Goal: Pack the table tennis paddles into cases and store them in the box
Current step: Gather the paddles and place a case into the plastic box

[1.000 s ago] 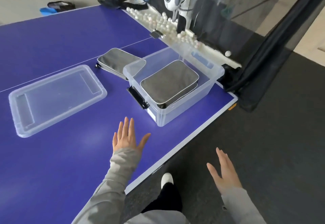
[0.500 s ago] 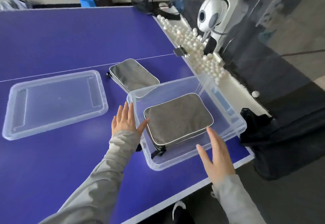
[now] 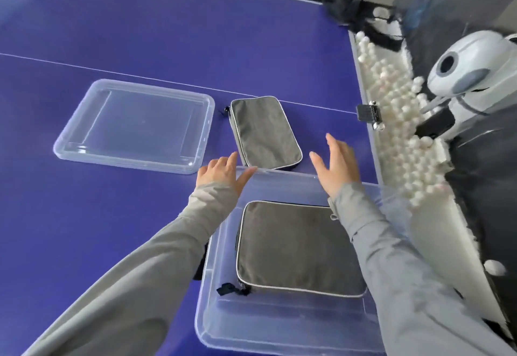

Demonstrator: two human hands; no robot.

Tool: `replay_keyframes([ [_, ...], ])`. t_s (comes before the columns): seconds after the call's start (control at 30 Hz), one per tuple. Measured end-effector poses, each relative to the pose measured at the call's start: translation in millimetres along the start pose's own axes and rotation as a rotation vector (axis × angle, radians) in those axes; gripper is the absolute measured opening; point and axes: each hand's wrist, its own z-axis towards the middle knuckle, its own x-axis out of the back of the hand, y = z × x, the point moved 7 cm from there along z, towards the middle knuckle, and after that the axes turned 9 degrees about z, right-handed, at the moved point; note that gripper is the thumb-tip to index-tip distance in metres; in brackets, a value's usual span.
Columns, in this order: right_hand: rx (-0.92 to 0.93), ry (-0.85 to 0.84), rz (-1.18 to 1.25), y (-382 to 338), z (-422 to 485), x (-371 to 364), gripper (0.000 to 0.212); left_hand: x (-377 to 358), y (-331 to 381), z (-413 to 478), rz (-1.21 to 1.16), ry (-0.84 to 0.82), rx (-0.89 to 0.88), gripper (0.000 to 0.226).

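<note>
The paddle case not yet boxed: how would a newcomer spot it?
Find the blue table tennis table. Beyond the clear box, right of its flat lid, lies a grey zipped case. Unlike its boxed twin, it rests on bare tabletop.

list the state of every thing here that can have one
box: open, lid off, one case inside
lid: off, flat on the table, apart from the box
case in the box: closed, lying flat
case on the table: closed, flat, just beyond the box, not yet packed
left hand: open, holds nothing, at the box's far rim
right hand: open, fingers straight, holds nothing
</note>
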Motion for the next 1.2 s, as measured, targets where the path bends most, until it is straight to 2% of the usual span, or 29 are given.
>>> replay_keyframes([
  [0.07, -0.032, -0.088, -0.064, 16.7, 44.9, -15.4, 0.054, -8.2, -0.5, 6.8, -0.053, -0.056, 0.098, 0.061],
  [0.17, -0.127, -0.269, -0.18, 51.1, 93.5, -50.1, 0.052, -14.7, -9.0, 9.0, -0.115, -0.045, 0.23, 0.061],
  [0.3, -0.251, -0.411, -0.285, 85.6, 125.3, -90.0, 0.06, -13.8, -10.2, 8.1, -0.167, -0.033, 0.244, 0.057],
  [0.43, -0.334, -0.501, -0.227, 92.0, 138.8, -134.9, 0.076, -17.3, -10.3, 9.9, -0.156, -0.041, 0.25, 0.056],
  [0.57, -0.367, -0.474, -0.171, 87.1, 145.3, -156.1, 0.078, -18.1, -11.4, 10.4, -0.097, -0.028, 0.267, 0.059],
  [0.73, -0.283, -0.333, -0.16, 69.5, 153.4, -145.0, 0.06, -16.7, -10.7, 7.8, -0.113, 0.012, 0.261, 0.053],
  [0.97, -0.185, -0.089, 0.308, 12.1, 142.6, -76.7, 0.03, -12.1, -13.0, 7.0, -0.154, 0.02, 0.311, 0.054],
  [1.1, -0.103, 0.035, 0.559, -25.1, 98.5, -24.7, 0.023, 3.0, -26.4, -6.5, -0.475, 0.212, 0.34, 0.036],
  [1.13, -0.066, 0.044, 0.617, -36.0, 80.8, -14.4, 0.022, 6.8, -33.3, -10.7, -0.622, 0.247, 0.36, 0.033],
  [1.2, 0.02, 0.031, 0.724, -60.6, 39.5, 1.4, 0.017, 15.0, -48.1, -19.5, -1.077, 0.227, 0.466, 0.031],
])
